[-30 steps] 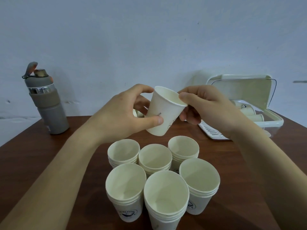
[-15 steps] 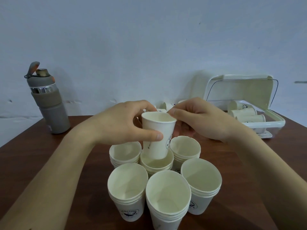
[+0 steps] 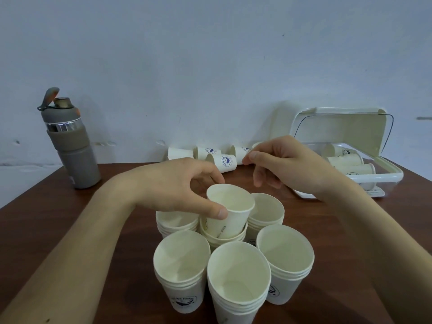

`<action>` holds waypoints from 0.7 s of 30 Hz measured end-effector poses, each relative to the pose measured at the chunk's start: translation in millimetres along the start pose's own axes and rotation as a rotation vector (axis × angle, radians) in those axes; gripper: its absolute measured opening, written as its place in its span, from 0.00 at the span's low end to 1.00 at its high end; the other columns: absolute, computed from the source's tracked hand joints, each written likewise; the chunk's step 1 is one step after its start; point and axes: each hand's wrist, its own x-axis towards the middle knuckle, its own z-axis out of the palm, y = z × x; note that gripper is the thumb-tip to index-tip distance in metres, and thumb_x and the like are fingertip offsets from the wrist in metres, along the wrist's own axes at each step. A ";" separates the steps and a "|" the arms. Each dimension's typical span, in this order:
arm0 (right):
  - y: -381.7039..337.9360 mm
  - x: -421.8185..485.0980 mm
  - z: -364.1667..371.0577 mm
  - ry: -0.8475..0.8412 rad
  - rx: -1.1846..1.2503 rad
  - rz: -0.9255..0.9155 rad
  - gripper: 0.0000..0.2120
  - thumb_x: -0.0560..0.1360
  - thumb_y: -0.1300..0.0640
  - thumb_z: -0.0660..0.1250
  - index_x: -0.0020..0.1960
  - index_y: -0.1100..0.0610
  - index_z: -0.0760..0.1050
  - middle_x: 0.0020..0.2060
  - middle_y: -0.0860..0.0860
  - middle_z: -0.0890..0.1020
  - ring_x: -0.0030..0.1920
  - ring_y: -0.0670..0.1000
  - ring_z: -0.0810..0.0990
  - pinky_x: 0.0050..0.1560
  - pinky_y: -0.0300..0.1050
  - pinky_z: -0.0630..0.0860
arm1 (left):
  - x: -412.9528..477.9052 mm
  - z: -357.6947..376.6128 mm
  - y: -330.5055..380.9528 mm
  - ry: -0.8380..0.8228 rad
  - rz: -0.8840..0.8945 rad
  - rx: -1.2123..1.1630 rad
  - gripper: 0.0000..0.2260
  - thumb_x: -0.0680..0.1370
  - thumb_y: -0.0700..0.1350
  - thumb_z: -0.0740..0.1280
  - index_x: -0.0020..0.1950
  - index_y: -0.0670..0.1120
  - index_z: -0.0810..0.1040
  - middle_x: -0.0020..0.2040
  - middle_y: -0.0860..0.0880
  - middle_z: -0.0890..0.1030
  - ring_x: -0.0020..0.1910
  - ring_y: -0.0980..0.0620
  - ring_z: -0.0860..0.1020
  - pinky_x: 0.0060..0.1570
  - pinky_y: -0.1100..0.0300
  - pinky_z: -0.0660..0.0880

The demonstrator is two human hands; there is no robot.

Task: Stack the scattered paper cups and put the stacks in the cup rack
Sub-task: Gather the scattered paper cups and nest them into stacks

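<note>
Fingers (image 3: 216, 211) of my left hand (image 3: 177, 185) pinch thin white paper cup (image 3: 231, 206) below its rim, half-seated in middle rear stack (image 3: 223, 239). Right hand (image 3: 287, 167) loose, empty. Cup light, crushable, I judge: hold gently near stiffer rolled rim.

The person's left hand (image 3: 177, 190) and right hand (image 3: 287, 167), both bare, with slender fingers and short, rounded nails. The left thumbnail (image 3: 221, 212) shows most clearly, and fine creases mark the knuckles. The left forearm (image 3: 81, 242) and right forearm (image 3: 385, 242), bare along their whole visible length, smooth-skinned, widening from narrow wrists.
</note>
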 end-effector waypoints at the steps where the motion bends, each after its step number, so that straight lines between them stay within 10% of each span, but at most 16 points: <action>1: 0.9 0.5 -0.1 0.008 0.003 0.003 0.14 0.82 0.55 0.61 0.49 0.61 0.82 0.32 0.53 0.85 0.27 0.51 0.71 0.35 0.48 0.71 | 0.2 -0.5 0.2 0.009 -0.002 0.004 0.27 0.61 0.70 0.74 0.58 0.65 0.78 0.55 0.67 0.81 0.56 0.69 0.78 0.59 0.60 0.75; 10: 8.6 4.4 -1.1 0.050 -0.005 0.025 0.12 0.81 0.54 0.63 0.48 0.61 0.82 0.32 0.52 0.85 0.29 0.53 0.72 0.36 0.53 0.71 | 8.3 -0.2 -5.6 0.233 -0.020 -0.117 0.28 0.71 0.76 0.59 0.46 0.56 0.86 0.48 0.58 0.86 0.51 0.64 0.82 0.59 0.54 0.76; 21: 51.4 22.5 7.0 0.091 -0.147 0.073 0.12 0.81 0.59 0.62 0.46 0.62 0.82 0.31 0.51 0.85 0.22 0.42 0.72 0.29 0.37 0.69 | 27.5 6.5 -32.0 0.522 -0.017 -0.415 0.18 0.84 0.51 0.58 0.46 0.45 0.84 0.46 0.53 0.87 0.48 0.54 0.85 0.49 0.55 0.77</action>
